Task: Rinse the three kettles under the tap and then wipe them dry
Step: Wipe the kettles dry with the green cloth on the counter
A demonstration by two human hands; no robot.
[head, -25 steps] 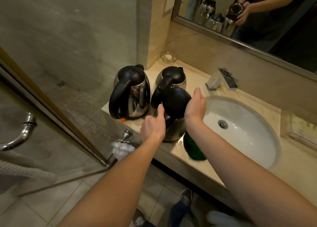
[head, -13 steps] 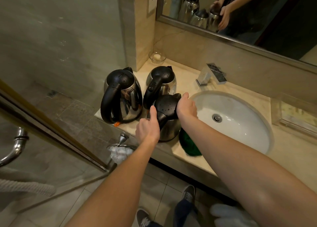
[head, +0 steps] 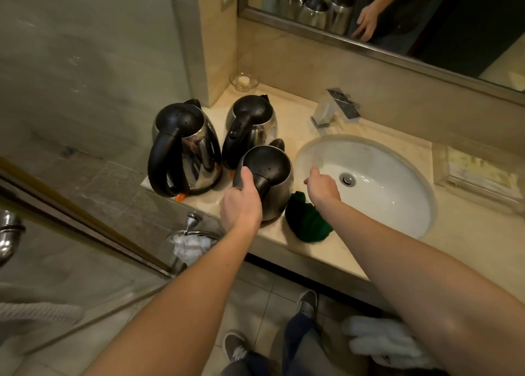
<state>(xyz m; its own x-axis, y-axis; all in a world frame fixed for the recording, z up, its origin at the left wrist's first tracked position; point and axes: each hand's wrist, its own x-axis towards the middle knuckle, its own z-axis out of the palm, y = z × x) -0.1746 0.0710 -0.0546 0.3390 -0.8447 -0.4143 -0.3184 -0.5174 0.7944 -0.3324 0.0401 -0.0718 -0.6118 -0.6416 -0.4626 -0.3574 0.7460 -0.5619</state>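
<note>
Gripping the front kettle (head: 267, 162), the left hand (head: 241, 205) seems set for wiping; the slack, empty right hand (head: 322, 187) needs the cloth (head: 308, 222).

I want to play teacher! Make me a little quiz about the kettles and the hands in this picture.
1. True or false: the left hand grips the handle of the nearest kettle.
2. Pick one: what lies on the counter between that kettle and the sink?
A. a green cloth
B. a red sponge
C. a yellow cup
3. Fill the gap: the right hand holds ____.

Key: 1 true; 2 A; 3 nothing.
</note>
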